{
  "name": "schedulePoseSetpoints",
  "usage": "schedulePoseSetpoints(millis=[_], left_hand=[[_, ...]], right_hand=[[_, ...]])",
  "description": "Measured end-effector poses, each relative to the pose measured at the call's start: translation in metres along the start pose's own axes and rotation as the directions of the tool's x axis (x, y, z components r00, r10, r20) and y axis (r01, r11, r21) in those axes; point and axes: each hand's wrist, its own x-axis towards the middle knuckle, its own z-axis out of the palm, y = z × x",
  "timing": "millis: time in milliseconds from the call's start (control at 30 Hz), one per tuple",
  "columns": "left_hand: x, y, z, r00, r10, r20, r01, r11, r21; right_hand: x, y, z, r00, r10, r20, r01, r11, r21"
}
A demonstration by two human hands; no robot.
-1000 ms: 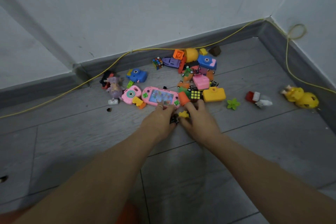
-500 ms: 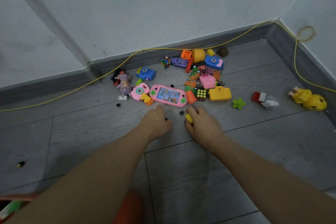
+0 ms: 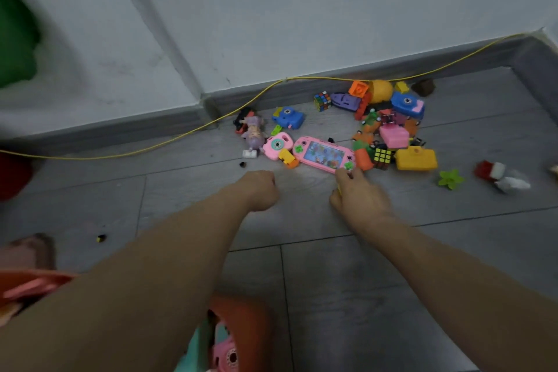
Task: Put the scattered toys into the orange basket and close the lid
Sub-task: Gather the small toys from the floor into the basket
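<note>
L hand (image 3: 260,190) fisted; R hand (image 3: 357,193) on pink game console (image 3: 324,154)

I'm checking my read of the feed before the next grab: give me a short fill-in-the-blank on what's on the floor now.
1. The right hand touches the near right corner of the ____ game console.
2. The left hand is curled into a ____ over the bare floor.
3. The cable running along the skirting is ____.
4. The toy camera nearest the wall, left of the console, is ____.

Missing words: pink; fist; yellow; blue
</note>
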Motion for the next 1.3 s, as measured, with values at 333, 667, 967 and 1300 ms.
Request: schedulePoseSetpoints(millis=[333,667,967,1300], left_hand=[[-0.028,-0.155,-0.079,0.960,-0.280,-0.025,0.271,0.945,-0.182],[-0.027,-0.271,-0.065,0.837,-0.490,0.245,0.513,0.857,-0.041],[-0.004,-0.306,-0.037,0.696,-0.617,0.367,0.656,0.754,0.024],[-0.018,-0.274,-0.047,0.803,-0.531,0.270,0.501,0.848,0.175]], right_hand=[[0.016,-0.075,-0.014,0.995,0.098,-0.028,-0.076,0.896,0.438],[0.063,-0.187,0.005,0.994,-0.041,0.102,-0.017,0.861,0.509],[0.076,-0.193,0.044,0.978,-0.195,-0.073,0.187,0.977,-0.106],[0.074,-0.200,0.039,0.991,-0.121,-0.049,0.128,0.979,0.156]])
